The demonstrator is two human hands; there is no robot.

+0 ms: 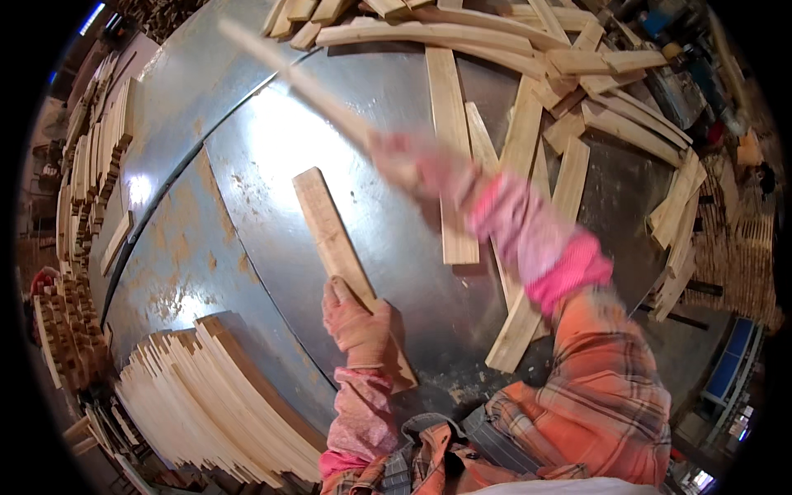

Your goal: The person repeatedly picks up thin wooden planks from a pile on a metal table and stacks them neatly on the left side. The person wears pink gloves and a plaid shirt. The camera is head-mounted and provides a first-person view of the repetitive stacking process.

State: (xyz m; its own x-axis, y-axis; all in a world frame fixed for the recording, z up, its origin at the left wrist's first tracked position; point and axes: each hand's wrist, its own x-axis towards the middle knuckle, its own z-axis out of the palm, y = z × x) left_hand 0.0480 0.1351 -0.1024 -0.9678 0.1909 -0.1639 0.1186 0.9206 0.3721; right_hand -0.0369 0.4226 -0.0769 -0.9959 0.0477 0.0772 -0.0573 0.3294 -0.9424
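My left hand (356, 323), in a pale glove, is closed around the lower part of a short flat wooden board (323, 216) that lies on the metal table. My right hand (408, 165) is smeared by motion. It grips one end of a long thin wooden strip (301, 82), which points up and to the left above the table. Pink patterned sleeve covers reach over both wrists. Just beyond my right hand lies another board (450, 140), and a short one (513, 334) rests under my right forearm.
A row of stacked strips (206, 396) stands at the lower left. Loose boards (478, 37) pile up along the far and right side of the metal table (272, 239). More stacked wood (91, 157) stands past the left edge. A dark seam crosses the tabletop.
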